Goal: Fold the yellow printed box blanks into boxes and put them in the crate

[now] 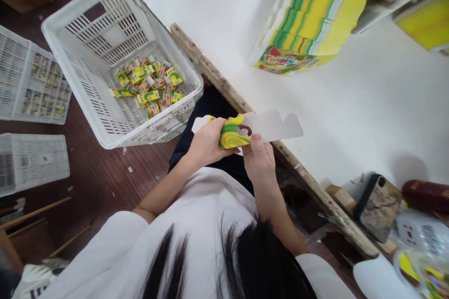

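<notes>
White basket [87, 18] w/ boxes [147, 85] nearby

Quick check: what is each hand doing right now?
Left hand: closed on the small yellow-green carton.
Right hand: pinching the same carton's white unfolded flap.

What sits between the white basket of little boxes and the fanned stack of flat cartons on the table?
In the head view, only the table's worn wooden edge and bare white tabletop separate basket from stack.

White table [368, 103] with carton stack [308, 23]
</notes>
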The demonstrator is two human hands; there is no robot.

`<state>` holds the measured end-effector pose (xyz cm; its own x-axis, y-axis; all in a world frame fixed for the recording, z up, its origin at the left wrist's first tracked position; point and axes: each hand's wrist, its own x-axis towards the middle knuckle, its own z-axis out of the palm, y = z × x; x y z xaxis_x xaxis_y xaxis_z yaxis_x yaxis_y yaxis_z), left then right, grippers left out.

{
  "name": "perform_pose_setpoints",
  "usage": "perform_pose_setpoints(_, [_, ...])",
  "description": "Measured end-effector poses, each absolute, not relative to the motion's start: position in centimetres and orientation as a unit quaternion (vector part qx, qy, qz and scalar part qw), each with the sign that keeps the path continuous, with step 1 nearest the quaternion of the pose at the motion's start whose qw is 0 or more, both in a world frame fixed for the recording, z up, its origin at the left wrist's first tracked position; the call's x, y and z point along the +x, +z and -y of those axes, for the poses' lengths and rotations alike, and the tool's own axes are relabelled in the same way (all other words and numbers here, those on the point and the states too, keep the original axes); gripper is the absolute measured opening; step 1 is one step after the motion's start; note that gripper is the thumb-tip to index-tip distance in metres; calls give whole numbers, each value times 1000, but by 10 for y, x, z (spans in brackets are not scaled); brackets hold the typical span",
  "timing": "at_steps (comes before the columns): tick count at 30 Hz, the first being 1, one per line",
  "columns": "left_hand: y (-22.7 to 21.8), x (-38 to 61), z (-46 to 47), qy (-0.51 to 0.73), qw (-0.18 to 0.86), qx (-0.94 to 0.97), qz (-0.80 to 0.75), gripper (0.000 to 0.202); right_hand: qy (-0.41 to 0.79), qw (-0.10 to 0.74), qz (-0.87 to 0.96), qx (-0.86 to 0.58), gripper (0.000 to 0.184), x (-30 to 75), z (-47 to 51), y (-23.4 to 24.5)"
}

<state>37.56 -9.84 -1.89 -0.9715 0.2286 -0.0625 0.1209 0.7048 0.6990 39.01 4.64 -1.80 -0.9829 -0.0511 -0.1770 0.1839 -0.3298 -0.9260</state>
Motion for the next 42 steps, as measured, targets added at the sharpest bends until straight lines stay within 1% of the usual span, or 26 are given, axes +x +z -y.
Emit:
perform_pose_setpoints(5, [-19,376,99,371,61,96,-922,61,-816,71,-571,55,43,391,-46,-16])
perform_pose_setpoints(10, [-21,377,100,364,53,101,-924,62,-818,83,-565,69,43,391,-45,-11])
perform_pose_setpoints(15, [-22,376,101,370,29,128,-920,62,-842,96,-522,95,59,388,-47,-9])
perform_pose_setpoints(16, [-23,376,101,369,19,136,-919,61,-847,99,-513,97,59,388,-47,-9])
perform_pose_setpoints(17, [-24,376,100,365,8,143,-920,59,-851,104,-506,96,55,387,-48,-8])
perform_pose_setpoints(20, [-29,377,99,342,-22,160,-926,53,-851,119,-505,79,36,387,-51,-6])
perform_pose_setpoints(23, [-30,379,97,331,-26,166,-928,52,-843,119,-522,52,32,388,-52,-6])
perform_pose_setpoints(25, [-29,380,96,331,-15,166,-929,54,-840,113,-530,43,37,389,-53,-7])
perform_pose_setpoints(28, [-26,380,96,328,3,168,-930,55,-823,84,-561,37,53,390,-53,-9])
perform_pose_setpoints(29, [-25,379,96,325,6,169,-930,56,-815,72,-574,34,56,390,-53,-9])
perform_pose_setpoints(31, [-24,378,97,319,7,170,-932,54,-807,61,-586,29,52,390,-54,-8])
perform_pose_setpoints(34, [-24,377,98,308,8,173,-936,46,-801,73,-593,39,41,390,-55,-7])
perform_pose_setpoints(37, [-25,376,98,300,6,177,-937,41,-793,68,-605,35,41,390,-56,-7])
perform_pose_setpoints(42, [-23,378,95,326,21,147,-934,47,-785,64,-615,-31,68,393,-57,-6])
